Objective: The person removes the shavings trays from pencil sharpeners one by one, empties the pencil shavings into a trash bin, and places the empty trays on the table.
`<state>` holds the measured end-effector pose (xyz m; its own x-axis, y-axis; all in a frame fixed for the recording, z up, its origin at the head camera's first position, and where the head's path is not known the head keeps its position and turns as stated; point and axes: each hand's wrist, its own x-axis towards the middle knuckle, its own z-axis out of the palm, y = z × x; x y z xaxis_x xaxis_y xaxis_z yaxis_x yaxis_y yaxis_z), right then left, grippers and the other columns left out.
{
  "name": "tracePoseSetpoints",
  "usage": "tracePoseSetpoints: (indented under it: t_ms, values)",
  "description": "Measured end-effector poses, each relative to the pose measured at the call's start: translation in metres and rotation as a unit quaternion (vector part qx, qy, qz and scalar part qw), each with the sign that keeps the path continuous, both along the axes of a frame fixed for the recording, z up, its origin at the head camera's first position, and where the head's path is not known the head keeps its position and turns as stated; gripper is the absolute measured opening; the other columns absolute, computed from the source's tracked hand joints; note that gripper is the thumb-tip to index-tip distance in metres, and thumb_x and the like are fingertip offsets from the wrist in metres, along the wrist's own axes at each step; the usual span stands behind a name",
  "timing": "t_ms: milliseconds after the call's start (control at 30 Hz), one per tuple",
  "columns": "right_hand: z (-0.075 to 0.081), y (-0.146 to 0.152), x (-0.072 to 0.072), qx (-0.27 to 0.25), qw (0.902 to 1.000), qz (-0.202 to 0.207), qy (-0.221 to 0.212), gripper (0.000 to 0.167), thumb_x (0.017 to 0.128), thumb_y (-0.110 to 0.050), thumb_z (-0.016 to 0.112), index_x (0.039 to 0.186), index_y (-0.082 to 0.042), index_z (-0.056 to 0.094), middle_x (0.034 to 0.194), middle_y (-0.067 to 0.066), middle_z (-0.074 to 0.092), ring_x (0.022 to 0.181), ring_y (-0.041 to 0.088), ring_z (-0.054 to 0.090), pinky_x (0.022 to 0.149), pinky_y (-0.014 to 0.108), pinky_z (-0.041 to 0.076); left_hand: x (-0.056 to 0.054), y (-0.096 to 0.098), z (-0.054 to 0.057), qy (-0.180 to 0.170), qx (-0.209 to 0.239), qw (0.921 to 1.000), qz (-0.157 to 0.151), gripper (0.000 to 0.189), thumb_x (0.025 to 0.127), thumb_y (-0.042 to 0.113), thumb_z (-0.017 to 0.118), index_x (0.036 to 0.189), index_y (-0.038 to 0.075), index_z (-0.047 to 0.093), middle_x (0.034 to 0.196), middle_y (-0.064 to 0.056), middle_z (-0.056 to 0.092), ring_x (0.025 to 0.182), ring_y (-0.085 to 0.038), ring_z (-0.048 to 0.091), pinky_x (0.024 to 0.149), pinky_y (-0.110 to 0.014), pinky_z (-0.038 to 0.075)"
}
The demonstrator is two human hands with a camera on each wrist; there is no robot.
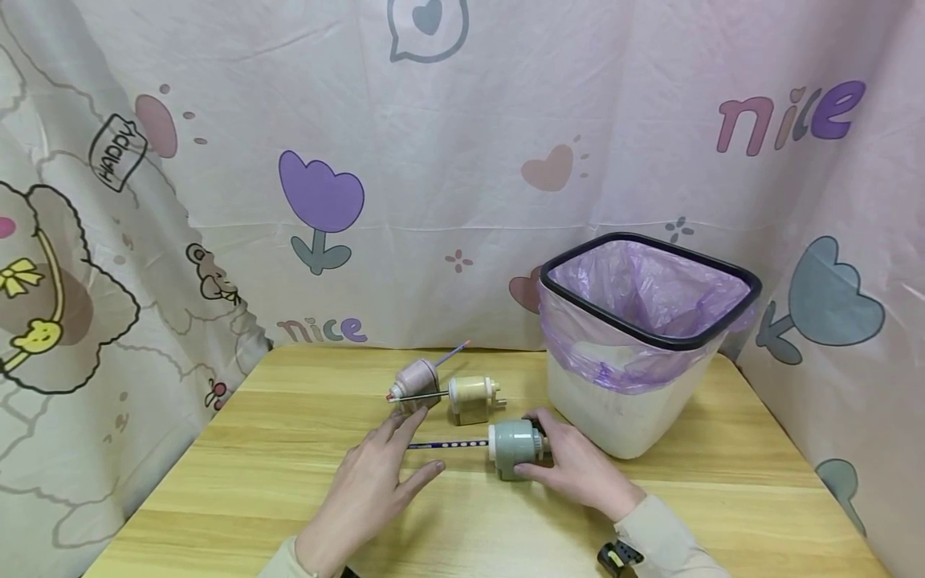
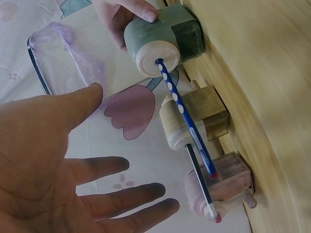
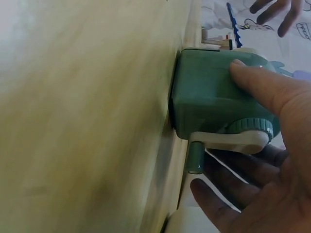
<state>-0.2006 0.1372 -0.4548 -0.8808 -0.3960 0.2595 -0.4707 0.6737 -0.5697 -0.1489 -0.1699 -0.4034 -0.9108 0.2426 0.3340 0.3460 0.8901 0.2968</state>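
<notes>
A green hand-crank pencil sharpener (image 1: 515, 449) sits on the wooden table, a blue pencil with white dots (image 1: 458, 444) sticking out of its white front. My right hand (image 1: 578, 466) grips the sharpener's rear end, thumb on the near side and fingers on the far side. In the right wrist view, the beige crank (image 3: 228, 141) with its green knob shows beside the palm. My left hand (image 1: 372, 474) is spread near the pencil's free end and holds nothing. Behind stand a cream sharpener (image 1: 470, 393) with a dark pencil and a pinkish sharpener (image 1: 415, 377) with a purple pencil.
A white trash bin (image 1: 607, 417) with a black rim and purple liner stands at the right, just behind my right hand. A printed curtain (image 1: 433, 201) hangs along the table's back edge. Bare wood (image 1: 238, 482) lies left of my left hand.
</notes>
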Motion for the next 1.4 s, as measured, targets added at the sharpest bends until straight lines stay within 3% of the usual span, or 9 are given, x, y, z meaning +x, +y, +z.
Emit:
tracePoseSetpoints:
  t_ms: [133,300,467,633,933,1167,1400]
  values:
    - [-0.003,0.0,-0.002,-0.01,0.9998,-0.012,-0.01,0.067,0.084,-0.044,0.092,0.132,-0.013,0.057,0.105,-0.001,0.073,0.092,0.009,0.067,0.082,0.03,0.06,0.0,0.0,0.001,0.005,0.0,1.0,-0.002,0.072,0.097,0.054,0.076,0.157,0.02,0.055,0.149,-0.019,0.064,0.121,-0.045,0.071,0.093,-0.064,0.062]
    - [-0.005,-0.001,-0.001,-0.021,0.9991,-0.033,-0.018,0.066,0.081,-0.045,0.094,0.127,-0.016,0.057,0.102,-0.001,0.073,0.088,0.008,0.066,0.078,0.028,0.058,0.0,0.002,0.001,0.063,0.004,0.9979,-0.018,0.068,0.094,0.049,0.081,0.151,0.017,0.061,0.137,-0.012,0.071,0.106,-0.033,0.076,0.083,-0.051,0.066]
    - [-0.004,0.002,0.004,-0.031,0.9971,-0.06,-0.033,0.068,0.081,-0.047,0.093,0.13,-0.015,0.058,0.105,0.001,0.075,0.091,0.01,0.067,0.079,0.029,0.059,0.002,0.007,0.006,0.126,0.018,0.9905,-0.051,0.063,0.089,0.042,0.088,0.143,0.017,0.067,0.123,-0.003,0.075,0.096,-0.019,0.075,0.078,-0.036,0.065]
    - [0.001,0.008,0.012,-0.047,0.9943,-0.085,-0.043,0.071,0.081,-0.049,0.093,0.133,-0.014,0.059,0.111,0.005,0.077,0.1,0.016,0.073,0.088,0.038,0.063,0.007,0.013,0.009,0.152,0.025,0.9839,-0.091,0.06,0.087,0.039,0.09,0.14,0.019,0.069,0.121,0.003,0.074,0.099,-0.013,0.075,0.079,-0.034,0.065]
    - [0.016,0.022,0.03,-0.077,0.9914,-0.101,-0.033,0.071,0.08,-0.047,0.093,0.132,-0.012,0.06,0.122,0.011,0.077,0.113,0.032,0.076,0.101,0.054,0.063,0.009,0.025,0.007,0.107,0.042,0.9779,-0.175,0.054,0.093,0.039,0.085,0.141,0.02,0.068,0.129,0.009,0.074,0.111,-0.01,0.075,0.091,-0.034,0.066]
    - [0.03,0.03,0.046,-0.082,0.9895,-0.119,-0.011,0.07,0.08,-0.046,0.093,0.132,-0.012,0.06,0.126,0.012,0.076,0.115,0.034,0.076,0.103,0.058,0.061,0.003,0.034,0.003,0.063,0.066,0.9745,-0.205,0.049,0.097,0.039,0.081,0.14,0.019,0.068,0.126,0.008,0.075,0.107,-0.009,0.074,0.089,-0.032,0.065]
    - [0.043,0.034,0.059,-0.086,0.9882,-0.126,0.02,0.067,0.08,-0.044,0.095,0.13,-0.015,0.061,0.122,0.008,0.077,0.111,0.029,0.077,0.099,0.054,0.064,-0.007,0.041,-0.004,0.021,0.103,0.9693,-0.222,0.046,0.099,0.035,0.079,0.141,0.02,0.067,0.129,0.005,0.076,0.105,-0.012,0.074,0.09,-0.033,0.065]
